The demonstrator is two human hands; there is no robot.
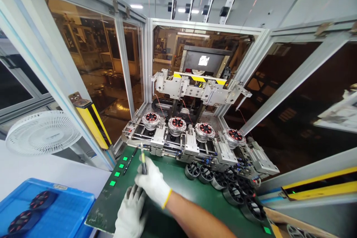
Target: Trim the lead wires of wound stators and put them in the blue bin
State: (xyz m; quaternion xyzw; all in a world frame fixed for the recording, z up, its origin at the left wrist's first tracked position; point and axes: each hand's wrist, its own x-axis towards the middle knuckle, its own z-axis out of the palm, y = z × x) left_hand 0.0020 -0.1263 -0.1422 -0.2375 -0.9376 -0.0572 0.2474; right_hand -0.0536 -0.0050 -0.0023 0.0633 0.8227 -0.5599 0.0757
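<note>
Okay, right grip (152, 179) clamped on tool (143, 159); probably light, stiff, I'd hold its dark end (144, 168). Left grip (129, 210) loose.

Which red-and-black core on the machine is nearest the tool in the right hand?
The leftmost core, at the row's end toward the white fan; the other three sit successively farther from the tool.
</note>
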